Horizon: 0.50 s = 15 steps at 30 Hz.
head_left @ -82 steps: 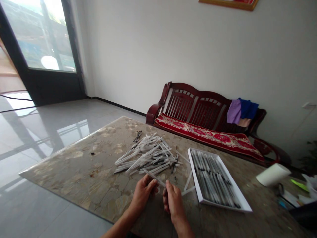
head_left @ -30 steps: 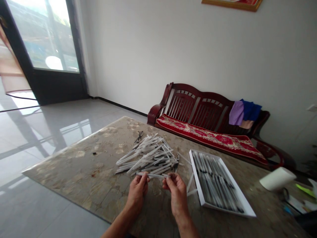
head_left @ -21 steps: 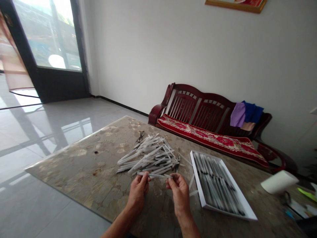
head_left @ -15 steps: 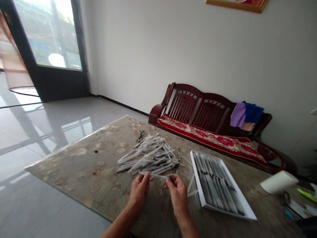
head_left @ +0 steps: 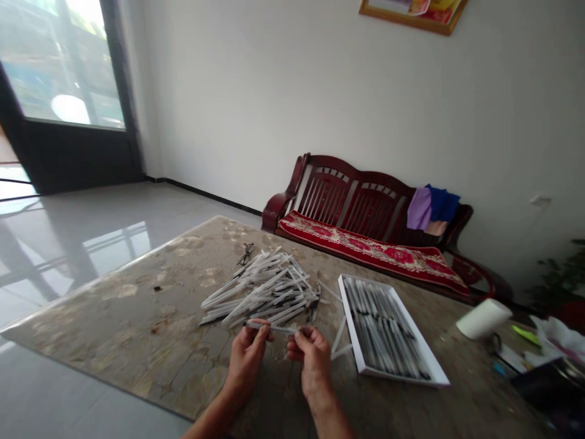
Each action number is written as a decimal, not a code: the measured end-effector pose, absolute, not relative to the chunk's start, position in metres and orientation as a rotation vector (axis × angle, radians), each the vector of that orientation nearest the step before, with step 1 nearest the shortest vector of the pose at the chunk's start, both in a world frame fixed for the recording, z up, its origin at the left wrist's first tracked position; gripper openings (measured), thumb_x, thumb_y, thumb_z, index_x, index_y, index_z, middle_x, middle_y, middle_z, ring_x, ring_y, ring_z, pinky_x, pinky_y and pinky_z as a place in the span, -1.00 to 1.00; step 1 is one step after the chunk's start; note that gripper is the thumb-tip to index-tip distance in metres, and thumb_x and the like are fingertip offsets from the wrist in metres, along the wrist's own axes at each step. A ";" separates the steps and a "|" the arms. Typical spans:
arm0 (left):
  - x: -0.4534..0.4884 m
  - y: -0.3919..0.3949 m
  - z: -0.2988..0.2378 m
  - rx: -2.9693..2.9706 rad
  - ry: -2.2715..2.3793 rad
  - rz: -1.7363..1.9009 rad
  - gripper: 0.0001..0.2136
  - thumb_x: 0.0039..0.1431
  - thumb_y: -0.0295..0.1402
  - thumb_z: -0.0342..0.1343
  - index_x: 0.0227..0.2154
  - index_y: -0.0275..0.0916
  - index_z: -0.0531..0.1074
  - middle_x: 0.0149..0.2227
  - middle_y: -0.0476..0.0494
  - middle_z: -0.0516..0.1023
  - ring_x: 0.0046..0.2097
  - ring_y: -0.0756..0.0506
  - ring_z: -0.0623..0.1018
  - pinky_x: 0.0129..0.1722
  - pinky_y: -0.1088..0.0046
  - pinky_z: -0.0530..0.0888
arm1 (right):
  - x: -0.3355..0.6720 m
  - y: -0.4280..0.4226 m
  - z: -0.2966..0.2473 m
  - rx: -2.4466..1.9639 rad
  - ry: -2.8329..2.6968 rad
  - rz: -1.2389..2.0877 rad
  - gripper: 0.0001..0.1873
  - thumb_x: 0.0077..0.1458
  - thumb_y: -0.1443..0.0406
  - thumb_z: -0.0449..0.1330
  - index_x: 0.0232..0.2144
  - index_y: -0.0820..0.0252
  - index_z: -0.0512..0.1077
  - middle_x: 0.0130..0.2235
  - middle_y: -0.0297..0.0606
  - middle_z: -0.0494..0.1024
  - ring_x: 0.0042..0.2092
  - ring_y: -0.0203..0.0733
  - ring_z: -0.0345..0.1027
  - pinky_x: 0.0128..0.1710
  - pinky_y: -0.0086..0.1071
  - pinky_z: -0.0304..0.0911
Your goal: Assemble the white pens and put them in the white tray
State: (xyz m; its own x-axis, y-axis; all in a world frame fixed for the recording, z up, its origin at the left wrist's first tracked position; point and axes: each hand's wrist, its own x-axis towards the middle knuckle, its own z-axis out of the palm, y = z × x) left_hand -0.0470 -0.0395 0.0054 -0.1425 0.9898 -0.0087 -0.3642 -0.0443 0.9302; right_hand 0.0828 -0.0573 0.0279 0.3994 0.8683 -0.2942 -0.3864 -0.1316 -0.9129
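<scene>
Between my hands a thin whitish pen (head_left: 281, 329) with a dark left end lies roughly level. My left hand (head_left: 249, 350) pinches it near the dark end, while the fingertips of my right hand (head_left: 311, 353) close on its other end. Just beyond my hands is a loose pile of white and translucent pen-like sticks (head_left: 260, 286), some with dark parts. To the right, a shallow white box (head_left: 354, 332) holds rows of translucent pens (head_left: 388, 329) with black parts. A few pale strips lie between the pile and the box.
The stone-patterned table (head_left: 114, 341) carries black eyeglasses (head_left: 245, 253) behind the pile and a small dark bit (head_left: 157, 288) at left. A white roll (head_left: 483, 318) and a dark container (head_left: 548, 390) stand at right. Behind is a wooden bench (head_left: 329, 183) with a red cover.
The camera view has turned to the right, so things appear further left. My hands have come closer together on the pen, with the right one nearer the left.
</scene>
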 end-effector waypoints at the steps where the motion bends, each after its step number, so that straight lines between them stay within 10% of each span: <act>1: -0.047 -0.040 0.005 0.878 1.006 1.469 -0.63 -0.08 -0.03 0.29 -0.39 -0.25 0.45 -0.58 0.05 0.42 -0.64 0.08 0.20 -0.67 0.57 0.10 | 0.082 -0.056 0.028 -1.249 -0.469 1.178 -0.53 -0.36 0.08 0.46 -0.42 0.21 0.43 -0.54 -0.33 0.56 -0.54 -0.28 0.43 -0.59 -0.48 0.31; 15: -0.044 -0.043 -0.006 1.370 0.989 1.193 -0.67 0.00 -0.15 0.24 -0.18 -0.19 0.52 -0.47 -0.03 0.57 -0.39 -0.12 0.54 -0.36 0.44 0.44 | 0.143 -0.043 0.052 -1.243 -0.759 0.928 -0.55 -0.06 -0.07 0.26 -0.36 0.19 0.45 -0.34 -0.25 0.58 -0.39 -0.22 0.46 -0.58 -0.50 0.21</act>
